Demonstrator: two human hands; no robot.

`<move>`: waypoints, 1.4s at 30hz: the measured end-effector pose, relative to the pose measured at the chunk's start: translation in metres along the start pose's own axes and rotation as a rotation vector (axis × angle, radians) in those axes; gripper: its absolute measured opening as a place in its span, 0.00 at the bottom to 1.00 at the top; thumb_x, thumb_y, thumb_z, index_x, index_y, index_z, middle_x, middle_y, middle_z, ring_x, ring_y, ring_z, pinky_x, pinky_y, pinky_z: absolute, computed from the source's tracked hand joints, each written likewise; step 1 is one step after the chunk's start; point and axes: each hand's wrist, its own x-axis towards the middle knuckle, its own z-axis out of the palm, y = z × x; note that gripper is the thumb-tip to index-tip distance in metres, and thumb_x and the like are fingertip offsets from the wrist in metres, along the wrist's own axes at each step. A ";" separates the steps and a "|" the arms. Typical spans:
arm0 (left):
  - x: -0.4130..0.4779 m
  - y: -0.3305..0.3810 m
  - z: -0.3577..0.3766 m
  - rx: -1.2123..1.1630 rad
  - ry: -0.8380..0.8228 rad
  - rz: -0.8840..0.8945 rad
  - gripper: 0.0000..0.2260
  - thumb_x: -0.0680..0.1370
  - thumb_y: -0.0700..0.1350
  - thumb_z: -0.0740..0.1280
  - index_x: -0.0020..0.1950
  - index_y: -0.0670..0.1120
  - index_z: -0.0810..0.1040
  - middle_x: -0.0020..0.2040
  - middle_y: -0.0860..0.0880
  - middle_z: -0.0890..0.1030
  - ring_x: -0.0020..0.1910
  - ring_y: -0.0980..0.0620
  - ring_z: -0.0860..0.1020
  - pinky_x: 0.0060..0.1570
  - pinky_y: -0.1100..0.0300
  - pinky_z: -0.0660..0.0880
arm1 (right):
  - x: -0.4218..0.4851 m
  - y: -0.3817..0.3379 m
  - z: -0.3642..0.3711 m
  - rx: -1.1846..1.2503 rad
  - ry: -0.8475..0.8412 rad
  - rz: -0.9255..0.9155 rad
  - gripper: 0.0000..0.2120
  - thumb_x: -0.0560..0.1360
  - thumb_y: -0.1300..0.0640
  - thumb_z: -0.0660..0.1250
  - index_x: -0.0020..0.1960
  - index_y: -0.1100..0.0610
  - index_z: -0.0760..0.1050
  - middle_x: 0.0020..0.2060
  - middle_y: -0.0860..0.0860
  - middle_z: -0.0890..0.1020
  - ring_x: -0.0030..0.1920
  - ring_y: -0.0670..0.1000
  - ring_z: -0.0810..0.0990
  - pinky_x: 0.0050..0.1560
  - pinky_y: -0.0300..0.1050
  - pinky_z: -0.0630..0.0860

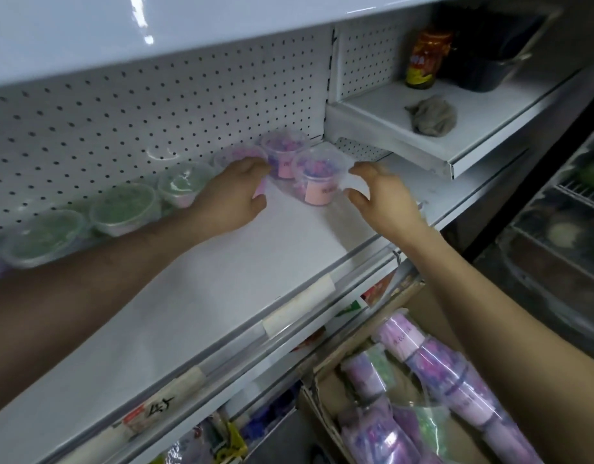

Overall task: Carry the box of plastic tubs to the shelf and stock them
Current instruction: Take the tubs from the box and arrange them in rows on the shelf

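Note:
A row of clear plastic tubs stands along the pegboard at the back of the white shelf point(222, 283): green-filled tubs point(123, 205) on the left, purple-and-pink tubs point(282, 145) on the right. My left hand point(233, 199) wraps over one purple tub point(237, 154), which it mostly hides. One more purple tub with a pink label point(317, 179) stands a little forward of the row. My right hand point(381, 192) is beside it with fingers spread, at or just off its right wall. Below at the lower right, the cardboard box point(322, 406) holds sleeves of stacked tubs point(456, 380).
A higher shelf section at the right carries a red-labelled jar point(423, 58), a grey crumpled cloth point(431, 115) and a dark bin point(489, 65). The shelf above overhangs the tubs. A price rail point(299, 306) runs along the front edge. Wire racks point(563, 229) stand at the far right.

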 end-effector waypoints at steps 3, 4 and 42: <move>0.005 0.043 0.013 -0.051 0.035 0.166 0.29 0.78 0.45 0.73 0.78 0.42 0.71 0.77 0.43 0.72 0.74 0.40 0.70 0.72 0.48 0.69 | -0.040 0.004 -0.015 -0.059 0.003 0.068 0.28 0.81 0.45 0.69 0.77 0.55 0.69 0.76 0.54 0.71 0.73 0.59 0.72 0.68 0.56 0.72; 0.006 0.061 0.019 -0.063 0.030 0.212 0.31 0.77 0.47 0.74 0.78 0.43 0.70 0.77 0.43 0.71 0.74 0.40 0.69 0.72 0.48 0.69 | -0.056 0.005 -0.021 -0.081 0.009 0.091 0.31 0.79 0.43 0.69 0.77 0.55 0.68 0.76 0.54 0.70 0.74 0.58 0.70 0.69 0.57 0.72; -0.157 0.223 0.171 -0.368 -0.804 0.459 0.50 0.69 0.80 0.64 0.84 0.61 0.50 0.84 0.57 0.52 0.82 0.52 0.57 0.79 0.42 0.62 | -0.475 0.014 -0.033 0.218 -0.347 0.670 0.50 0.71 0.37 0.77 0.83 0.49 0.55 0.80 0.48 0.64 0.77 0.49 0.66 0.75 0.43 0.63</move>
